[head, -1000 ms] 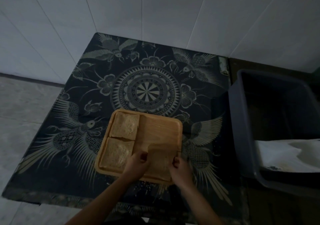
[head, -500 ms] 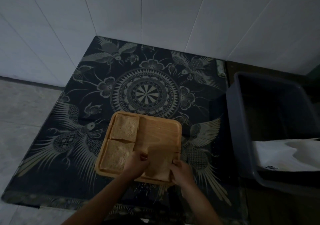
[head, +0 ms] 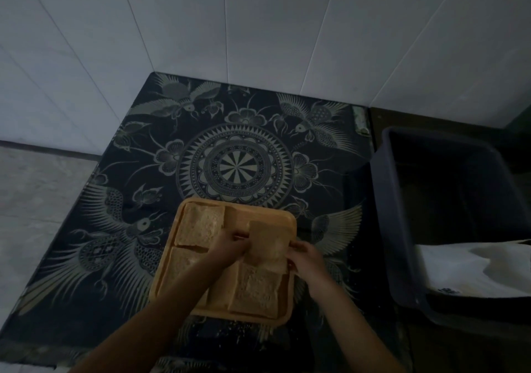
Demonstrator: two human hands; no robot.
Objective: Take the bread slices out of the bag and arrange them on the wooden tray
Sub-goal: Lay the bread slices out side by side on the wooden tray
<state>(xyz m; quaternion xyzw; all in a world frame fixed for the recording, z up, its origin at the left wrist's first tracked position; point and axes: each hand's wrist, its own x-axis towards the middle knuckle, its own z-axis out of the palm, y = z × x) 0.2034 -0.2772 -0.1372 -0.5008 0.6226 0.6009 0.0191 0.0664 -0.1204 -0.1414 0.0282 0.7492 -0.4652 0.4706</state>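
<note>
The wooden tray (head: 260, 213) lies on the near part of the patterned table. Three bread slices lie flat on it: one at the far left (head: 201, 224), one at the near left (head: 179, 269) partly under my left forearm, and one at the near right (head: 255, 290). A further slice (head: 268, 242) is held tilted above the tray's right half, pinched between my left hand (head: 230, 246) on its left edge and my right hand (head: 306, 257) on its right edge. The white bag (head: 471, 269) lies in the bin to the right.
A dark plastic bin (head: 393, 229) stands right of the table, close to the tray. The table wears a dark cloth with a mandala (head: 234, 167) and bird pattern. White tiled walls rise behind, and grey floor shows at the left. Crumbs lie near the tray's front edge.
One slice now lies flat on the tray's near right. Both hands have moved up and away from me, holding another slice tilted over the tray's right half.
</note>
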